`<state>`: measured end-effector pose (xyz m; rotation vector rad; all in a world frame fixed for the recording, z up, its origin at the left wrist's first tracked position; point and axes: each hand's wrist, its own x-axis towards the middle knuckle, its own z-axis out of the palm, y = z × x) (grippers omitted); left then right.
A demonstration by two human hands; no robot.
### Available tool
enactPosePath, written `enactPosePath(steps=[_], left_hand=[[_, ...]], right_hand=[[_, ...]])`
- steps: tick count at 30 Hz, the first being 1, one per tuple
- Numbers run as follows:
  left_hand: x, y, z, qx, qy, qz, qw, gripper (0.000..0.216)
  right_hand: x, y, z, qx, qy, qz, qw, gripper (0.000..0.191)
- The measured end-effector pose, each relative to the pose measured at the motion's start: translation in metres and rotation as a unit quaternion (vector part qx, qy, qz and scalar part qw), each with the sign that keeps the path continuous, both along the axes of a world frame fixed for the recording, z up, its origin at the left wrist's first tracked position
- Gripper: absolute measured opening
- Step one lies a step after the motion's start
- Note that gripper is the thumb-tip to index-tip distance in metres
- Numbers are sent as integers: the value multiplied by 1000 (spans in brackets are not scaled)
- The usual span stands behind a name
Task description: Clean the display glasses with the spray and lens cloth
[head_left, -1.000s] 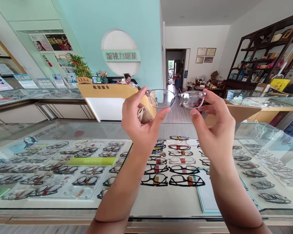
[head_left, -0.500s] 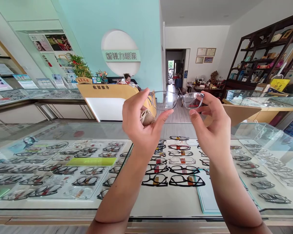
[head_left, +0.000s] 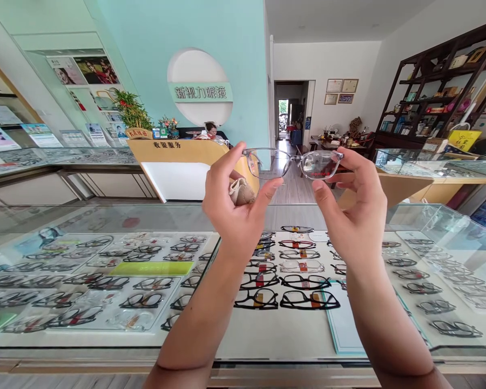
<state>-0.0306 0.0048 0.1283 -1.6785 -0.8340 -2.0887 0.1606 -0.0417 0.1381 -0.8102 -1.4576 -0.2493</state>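
Note:
I hold a pair of clear-framed glasses up at chest height over a glass display counter. My left hand pinches the left lens rim between thumb and forefinger, and a small beige cloth is tucked in its palm. My right hand pinches the right lens rim the same way. The lenses face away from me and stand level.
Inside the counter lie several rows of spectacle frames on white trays. A yellow-and-white reception desk stands behind, with a person seated at it. A dark shelf unit fills the right wall. More glass cases run along left and right.
The glasses dipped and tilted slightly half a second ago, then came back level; both hands keep their pinch on the rims.

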Motion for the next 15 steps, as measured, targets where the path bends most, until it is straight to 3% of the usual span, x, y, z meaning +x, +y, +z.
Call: enactPosePath(steps=[7,15], left_hand=[[-8,17,3,-67,14,-106,992,63],[-7,22,2,-60,18,-112,992,65]], right_hand=[[-6,-4,1,61,6,-34,998,54],[-7,-4,3,62,-5,-48,997,54]])
